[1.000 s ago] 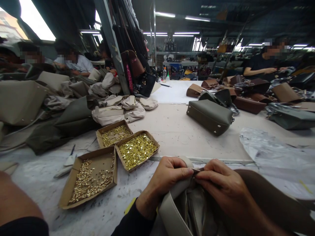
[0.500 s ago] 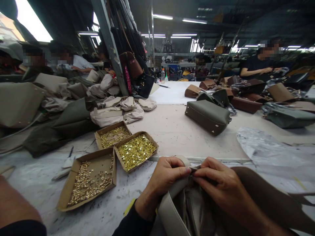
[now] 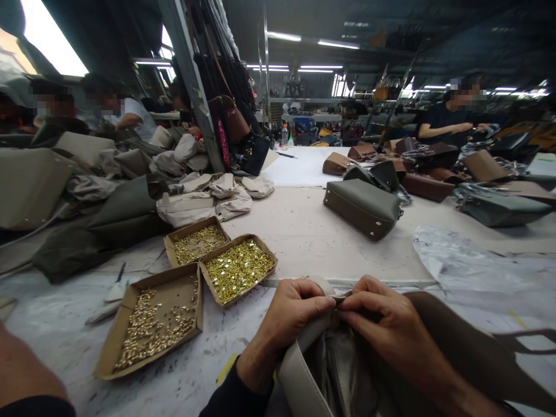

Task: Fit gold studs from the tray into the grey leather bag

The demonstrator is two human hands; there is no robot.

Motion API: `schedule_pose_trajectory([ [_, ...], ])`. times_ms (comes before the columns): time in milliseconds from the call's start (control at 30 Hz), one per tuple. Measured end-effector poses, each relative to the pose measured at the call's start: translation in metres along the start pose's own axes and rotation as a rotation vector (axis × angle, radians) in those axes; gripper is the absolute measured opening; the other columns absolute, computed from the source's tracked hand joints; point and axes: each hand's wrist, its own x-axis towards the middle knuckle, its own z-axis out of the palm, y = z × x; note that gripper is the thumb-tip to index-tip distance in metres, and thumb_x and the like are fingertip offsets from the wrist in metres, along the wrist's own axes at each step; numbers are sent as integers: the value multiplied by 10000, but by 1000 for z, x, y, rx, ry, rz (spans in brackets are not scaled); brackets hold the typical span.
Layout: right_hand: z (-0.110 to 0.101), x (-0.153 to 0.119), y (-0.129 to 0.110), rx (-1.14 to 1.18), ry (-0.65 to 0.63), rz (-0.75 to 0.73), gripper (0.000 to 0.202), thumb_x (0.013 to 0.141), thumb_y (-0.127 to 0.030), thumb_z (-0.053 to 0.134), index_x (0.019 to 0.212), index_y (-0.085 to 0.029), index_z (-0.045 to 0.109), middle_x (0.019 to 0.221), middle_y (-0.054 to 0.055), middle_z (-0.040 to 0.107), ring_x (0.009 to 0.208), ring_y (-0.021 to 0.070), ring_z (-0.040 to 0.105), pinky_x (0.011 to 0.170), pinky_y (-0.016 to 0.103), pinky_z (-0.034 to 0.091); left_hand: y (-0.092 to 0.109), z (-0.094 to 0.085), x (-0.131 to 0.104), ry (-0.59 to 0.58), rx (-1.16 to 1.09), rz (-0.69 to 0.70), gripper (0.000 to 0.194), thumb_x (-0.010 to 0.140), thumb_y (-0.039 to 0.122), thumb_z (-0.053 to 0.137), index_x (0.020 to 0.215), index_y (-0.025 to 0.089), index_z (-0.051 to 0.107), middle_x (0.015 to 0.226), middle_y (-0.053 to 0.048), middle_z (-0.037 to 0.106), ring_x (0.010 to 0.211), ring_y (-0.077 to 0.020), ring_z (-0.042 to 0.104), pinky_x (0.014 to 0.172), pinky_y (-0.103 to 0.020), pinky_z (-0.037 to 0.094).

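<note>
two hands meet at the near edge of the bench, working the top rim of a taupe bag (image 3: 456,353) that lies open-mouthed against the person. left hand (image 3: 289,315) is closed, thumb and fingers pinched on the bag's rim beside the pale strap (image 3: 299,376) that runs down under the wrist. right hand (image 3: 384,324) is likewise closed, fingertips pinching the same edge, the two sets of fingertips touching. whatever small part sits between them is hidden; i cannot tell whether a fitting is in the grip.

judgement: the step in hand appears to be seating or pressing something small into the rim seam, a fine two-handed pinch. the next move looks to call for steady opposed pressure with the rim kept from twisting, and likely a reach left to the fittings.

just left of the hands stand three shallow cardboard trays on the worn table (image 3: 313,237): the nearest tray (image 3: 130,341) thinly spread with dull gold pieces, the middle tray (image 3: 238,267) heaped with bright brass hardware, the far tray (image 3: 193,240) behind it. beyond, a grey-green bag (image 3: 362,207) lies on its side, apart from the work. beige fabric pieces (image 3: 208,197) are piled at left. brown bags (image 3: 430,179) crowd the far right, where another person's sleeve and arm are at work; more people sit at far left.
</note>
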Motion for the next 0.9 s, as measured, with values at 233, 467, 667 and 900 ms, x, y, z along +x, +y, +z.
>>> schedule_pose_trajectory([
  [233,1,1,0,-62,64,96,100,842,-206,676,806,-228,585,755,-41,508,658,150,495,586,275,388,2,-2,-2,-42,1,18,338,637,398,859,631,111,680,593,6,537,577,-92,422,553,-230,300],
  [467,0,0,-3,-91,-21,249,197,822,-269,613,1013,-225,640,687,-60,497,609,164,484,558,276,365,8,-2,-7,-44,27,1,400,629,456,873,638,110,673,571,12,524,553,-90,418,528,-222,290],
  [667,2,0,-7,-117,-64,184,45,836,-225,574,872,-221,599,706,-48,521,624,154,477,579,276,363,10,-4,-8,-43,80,-22,388,647,444,855,651,108,662,591,5,537,564,-89,419,522,-217,285],
  [900,5,-1,-8,-205,-50,61,82,810,-152,506,838,-225,529,709,-53,495,610,144,448,576,269,335,15,-2,-11,-67,215,61,376,699,456,803,666,106,669,639,-15,573,642,-128,480,577,-241,337],
])
